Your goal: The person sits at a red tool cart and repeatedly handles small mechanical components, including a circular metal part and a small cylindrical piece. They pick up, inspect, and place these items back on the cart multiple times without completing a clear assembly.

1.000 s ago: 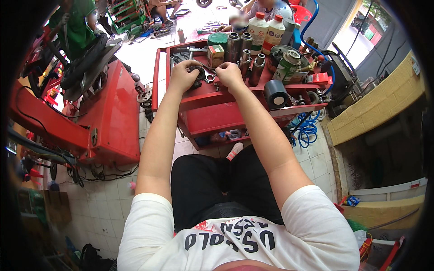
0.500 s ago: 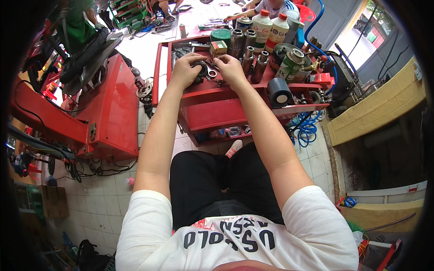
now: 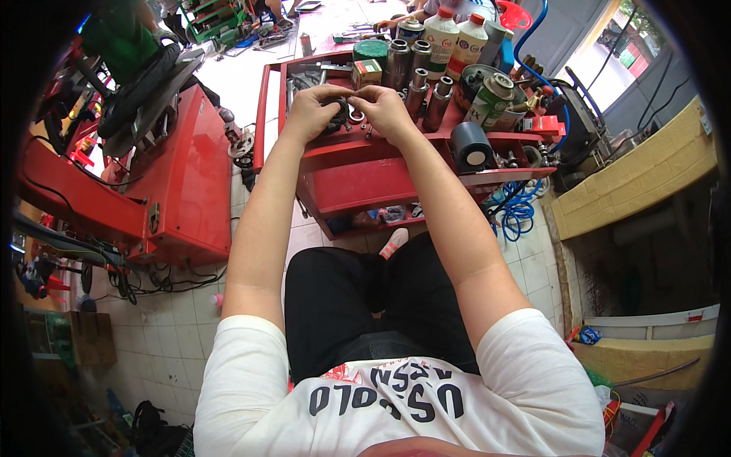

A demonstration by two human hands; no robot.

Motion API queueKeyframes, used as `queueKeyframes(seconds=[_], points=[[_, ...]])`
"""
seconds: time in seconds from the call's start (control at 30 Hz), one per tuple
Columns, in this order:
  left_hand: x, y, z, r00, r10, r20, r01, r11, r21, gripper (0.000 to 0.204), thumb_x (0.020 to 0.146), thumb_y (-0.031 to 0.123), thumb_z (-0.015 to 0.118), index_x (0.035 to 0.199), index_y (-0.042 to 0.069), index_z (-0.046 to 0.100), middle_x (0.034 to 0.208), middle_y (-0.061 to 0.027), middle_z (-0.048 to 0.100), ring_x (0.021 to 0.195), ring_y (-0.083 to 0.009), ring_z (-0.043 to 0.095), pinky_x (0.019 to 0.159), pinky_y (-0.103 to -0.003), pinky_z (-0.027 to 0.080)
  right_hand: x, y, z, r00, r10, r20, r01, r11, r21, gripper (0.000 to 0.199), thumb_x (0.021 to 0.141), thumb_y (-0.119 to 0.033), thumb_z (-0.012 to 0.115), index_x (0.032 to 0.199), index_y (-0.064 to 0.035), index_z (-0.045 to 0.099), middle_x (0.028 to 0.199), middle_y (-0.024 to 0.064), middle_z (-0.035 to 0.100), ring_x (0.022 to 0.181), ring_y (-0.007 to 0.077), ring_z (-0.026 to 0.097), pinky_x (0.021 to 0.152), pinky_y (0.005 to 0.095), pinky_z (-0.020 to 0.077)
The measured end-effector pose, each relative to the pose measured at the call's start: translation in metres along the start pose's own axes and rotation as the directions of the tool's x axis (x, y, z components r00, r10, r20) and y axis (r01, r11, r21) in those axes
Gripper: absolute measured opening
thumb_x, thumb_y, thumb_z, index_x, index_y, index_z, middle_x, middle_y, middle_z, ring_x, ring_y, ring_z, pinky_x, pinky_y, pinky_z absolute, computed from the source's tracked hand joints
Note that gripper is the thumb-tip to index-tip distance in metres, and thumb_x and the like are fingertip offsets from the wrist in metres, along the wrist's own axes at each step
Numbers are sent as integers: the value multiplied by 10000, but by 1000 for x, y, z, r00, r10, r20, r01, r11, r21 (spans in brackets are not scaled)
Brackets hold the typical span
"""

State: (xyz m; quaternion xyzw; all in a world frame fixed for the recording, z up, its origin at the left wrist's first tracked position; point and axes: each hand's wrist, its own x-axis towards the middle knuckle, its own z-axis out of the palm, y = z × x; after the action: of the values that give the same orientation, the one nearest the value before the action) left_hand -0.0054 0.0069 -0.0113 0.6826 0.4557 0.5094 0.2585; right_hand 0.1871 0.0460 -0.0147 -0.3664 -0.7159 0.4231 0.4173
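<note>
Both my hands are over the top tray of a red tool cart (image 3: 358, 158), fingertips almost meeting. My left hand (image 3: 311, 116) is closed, its fingers and thumb bent together above a dark round metal part (image 3: 335, 120). My right hand (image 3: 387, 114) makes a pinch just beside it; whatever lies between the fingertips is too small to make out. Below the fingertips a small metal ring (image 3: 355, 117) lies on the tray, with small bolts (image 3: 367, 129) close by. Just beyond stands a small green and orange box (image 3: 367, 73).
Several tall metal sockets (image 3: 438, 105) stand right of my hands. Behind them are white bottles with red caps (image 3: 440, 46) and a green-lidded tub (image 3: 371, 52). A dark cylinder (image 3: 470, 151) sits at the tray's front. A red machine (image 3: 190, 175) stands left; blue hose (image 3: 518, 217) coils right.
My right hand has shifted left, bringing its fingertips up to those of my left hand. My left hand has stayed nearly in place.
</note>
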Motion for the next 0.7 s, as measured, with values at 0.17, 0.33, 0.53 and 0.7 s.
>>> queueKeyframes(seconds=[0.17,0.33,0.53,0.7], points=[[-2,10,3,996,-49,-78,49,999,-3,356,861,9,652,1199,50,758,1066,-82,766,967,-158,714,889,-302,566,-3,1,0,991,-5,-131,4,1000,-6,293,938,-235,744,1060,31,753,927,123,778,803,187,726,742,344,569],[-1,-3,-5,981,-53,-188,86,982,169,303,880,96,662,1168,53,744,1014,-73,757,912,-148,703,840,-302,560,-6,-12,2,950,140,-280,-190,969,-160,367,871,-310,708,1028,19,753,950,168,778,863,256,760,796,378,578],[9,-7,2,960,-123,-252,170,970,174,233,915,104,602,1097,43,734,970,-67,741,888,-143,691,816,-301,551,1,6,0,951,47,-305,-80,992,-97,395,913,-361,685,981,20,762,898,171,772,859,257,755,795,382,568],[9,-19,-4,963,-156,-222,186,975,125,247,938,75,548,1107,44,726,972,-60,734,877,-134,682,798,-301,547,-1,-10,7,975,166,144,-148,980,-130,468,1018,-435,615,985,10,759,689,90,702,593,168,644,607,359,524]])
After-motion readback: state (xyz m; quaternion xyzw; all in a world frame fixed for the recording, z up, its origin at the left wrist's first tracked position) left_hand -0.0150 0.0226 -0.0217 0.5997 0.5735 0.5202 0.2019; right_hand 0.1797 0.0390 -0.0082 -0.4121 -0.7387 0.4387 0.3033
